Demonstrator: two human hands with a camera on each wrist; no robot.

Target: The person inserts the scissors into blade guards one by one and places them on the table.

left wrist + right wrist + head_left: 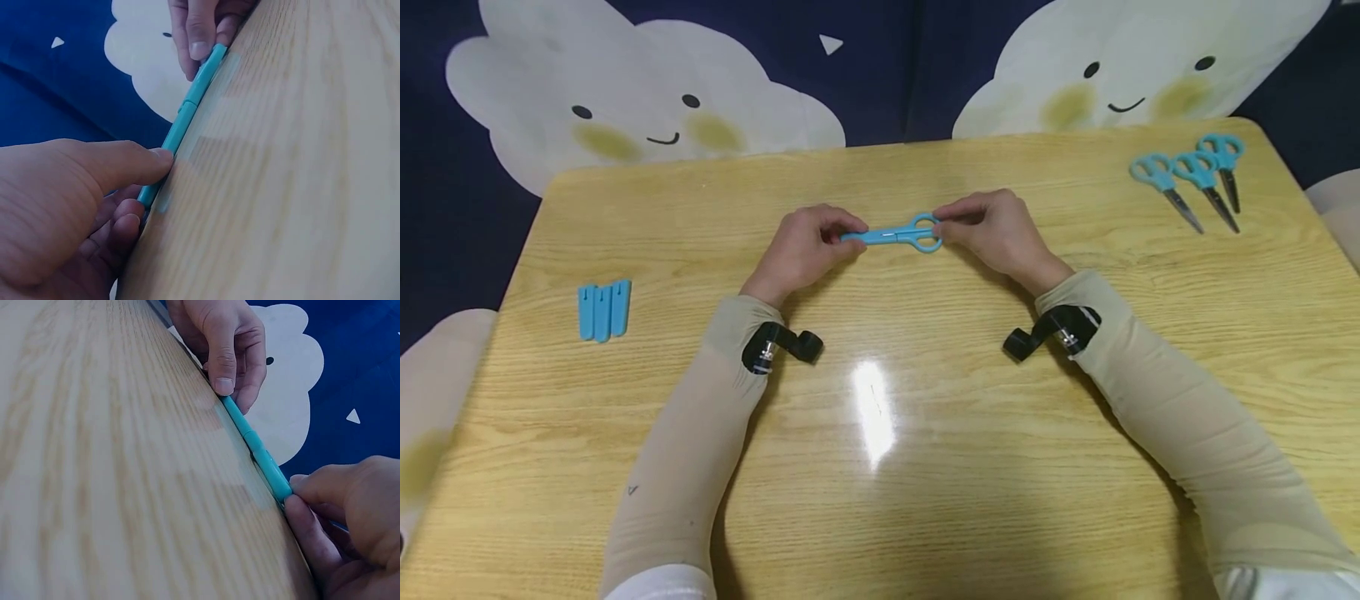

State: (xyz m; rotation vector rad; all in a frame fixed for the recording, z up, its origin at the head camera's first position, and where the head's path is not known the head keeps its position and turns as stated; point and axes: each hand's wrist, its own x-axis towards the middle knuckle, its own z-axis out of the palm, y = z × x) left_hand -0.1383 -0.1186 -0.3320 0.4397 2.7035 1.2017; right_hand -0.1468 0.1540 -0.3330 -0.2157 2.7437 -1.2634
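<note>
The scissors (907, 237) run from left fingers (848, 219), pinching the blade cover (877, 237), to right fingers (958, 234), pinching the loops (925, 250), roughly parallel to the far edge of the bench (955, 400); contact below is unclear.

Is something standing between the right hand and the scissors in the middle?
Nothing visible does: the right hand holds the scissors directly by the handles, and the left hand holds the blade cover. The other three scissors and three loose covers lie aside, toward opposite sides of the table.

Wood-grain table (925, 500), dark blue backdrop (887, 92), seemingly fabric, smiling clouds (632, 75), bright glare (874, 412)
</note>
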